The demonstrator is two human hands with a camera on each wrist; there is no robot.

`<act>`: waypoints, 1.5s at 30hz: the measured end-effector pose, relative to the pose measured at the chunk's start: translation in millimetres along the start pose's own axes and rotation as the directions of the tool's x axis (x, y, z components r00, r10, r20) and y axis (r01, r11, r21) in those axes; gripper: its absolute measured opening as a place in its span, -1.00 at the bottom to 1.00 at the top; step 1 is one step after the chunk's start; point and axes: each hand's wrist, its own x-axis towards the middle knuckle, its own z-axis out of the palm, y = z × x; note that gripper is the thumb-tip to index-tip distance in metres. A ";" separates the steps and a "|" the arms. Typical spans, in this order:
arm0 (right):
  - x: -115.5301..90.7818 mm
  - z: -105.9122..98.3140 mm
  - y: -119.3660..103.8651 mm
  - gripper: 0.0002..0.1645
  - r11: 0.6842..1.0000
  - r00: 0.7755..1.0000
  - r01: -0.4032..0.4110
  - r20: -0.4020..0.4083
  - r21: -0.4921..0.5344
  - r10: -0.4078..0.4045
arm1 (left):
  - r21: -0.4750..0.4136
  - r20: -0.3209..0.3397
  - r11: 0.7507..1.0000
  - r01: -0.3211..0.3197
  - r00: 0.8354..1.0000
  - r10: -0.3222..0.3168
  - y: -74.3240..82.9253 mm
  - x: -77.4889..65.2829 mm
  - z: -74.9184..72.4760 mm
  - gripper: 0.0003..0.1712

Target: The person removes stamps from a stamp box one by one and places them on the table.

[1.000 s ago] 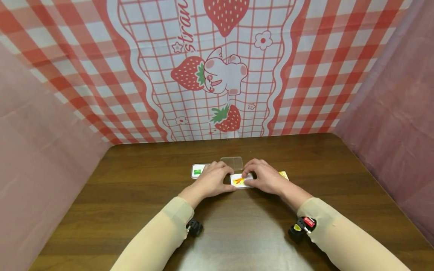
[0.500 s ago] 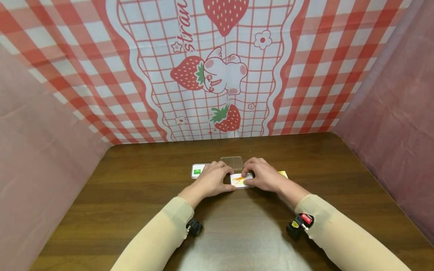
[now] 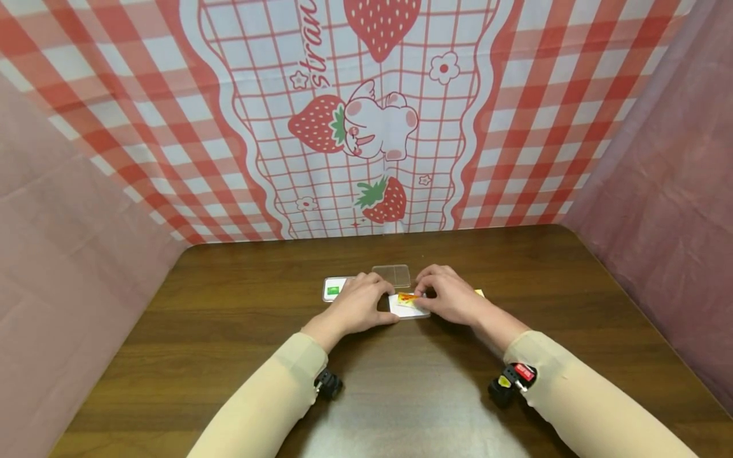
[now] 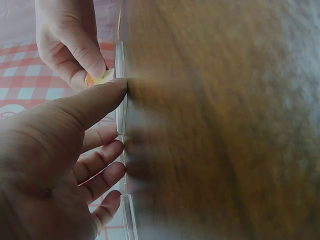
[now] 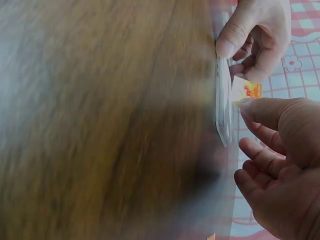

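Observation:
Near the middle of the table lies a flat white case with a clear rim (image 3: 405,313). My left hand (image 3: 356,306) grips its left end, thumb on the near edge and fingers towards the far edge. My right hand (image 3: 449,298) pinches a small yellow and orange picture card (image 3: 407,299) between thumb and fingertips. The card is tilted up over the case, as the right wrist view also shows the card (image 5: 247,90) standing off the white surface. Whether its lower edge still touches the case, I cannot tell.
Behind the hands lies a flat clear plastic piece (image 3: 392,275). Left of it, partly under my left hand, is a white case with a green picture (image 3: 333,290). A yellow corner (image 3: 479,292) shows beyond my right hand. A checked strawberry cloth (image 3: 366,178) hangs behind the table.
The picture card lay flat on the white case before; now my right hand has raised it at a tilt and shifted it slightly away from me. My left hand has stayed in place.

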 end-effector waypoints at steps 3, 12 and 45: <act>-3.7 -5.0 3.5 -0.84 1.000 0.999 -0.031 -0.006 0.001 0.031 | 0.002 -0.001 1.000 0.000 1.000 0.000 0.3 -0.3 -0.2 -0.38; -17.8 -20.3 20.8 -0.87 0.998 0.993 -0.065 -0.095 0.000 0.064 | 0.016 -0.006 1.000 0.002 1.000 -0.001 -1.2 0.8 1.9 -0.36; -76.5 -54.9 79.9 -0.80 0.956 0.943 -0.290 -0.188 -0.051 0.276 | 0.014 0.003 1.000 -0.001 1.000 0.001 -1.6 2.1 1.7 -0.37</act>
